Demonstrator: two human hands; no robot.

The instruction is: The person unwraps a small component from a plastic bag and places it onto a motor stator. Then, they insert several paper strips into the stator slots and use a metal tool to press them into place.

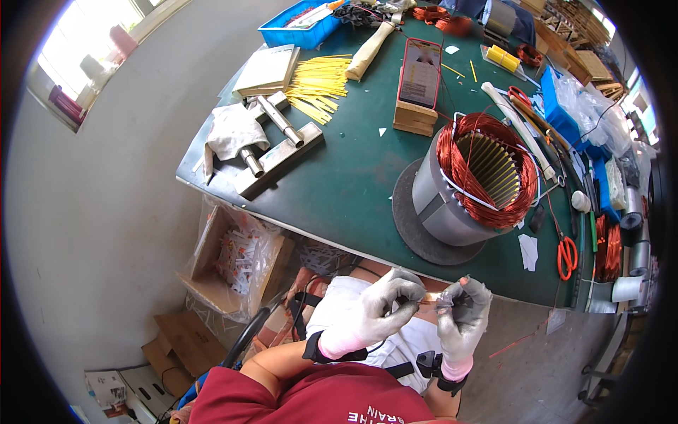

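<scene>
Both my hands wear pale gloves with grey fingers and meet over my lap, just off the table's near edge. Between them is a small tan strip [429,297] with a bit of clear, crinkled plastic [444,300] at its right end. My left hand [385,307] pinches the strip's left end, fingers curled. My right hand [464,318] is closed on the plastic end, its fingertips bent inward. What exactly the small piece is, I cannot make out. Beyond my hands a grey motor stator [439,194] wound with red-brown copper wire [459,166] stands on a dark round base [406,219].
A phone [420,74] leans on a wooden block [414,118]. Yellow strips [318,81], a metal frame [282,159] and a blue bin [300,32] lie far left. Red-handled scissors [567,258] and tools line the right side. A scrap box [236,261] stands below left.
</scene>
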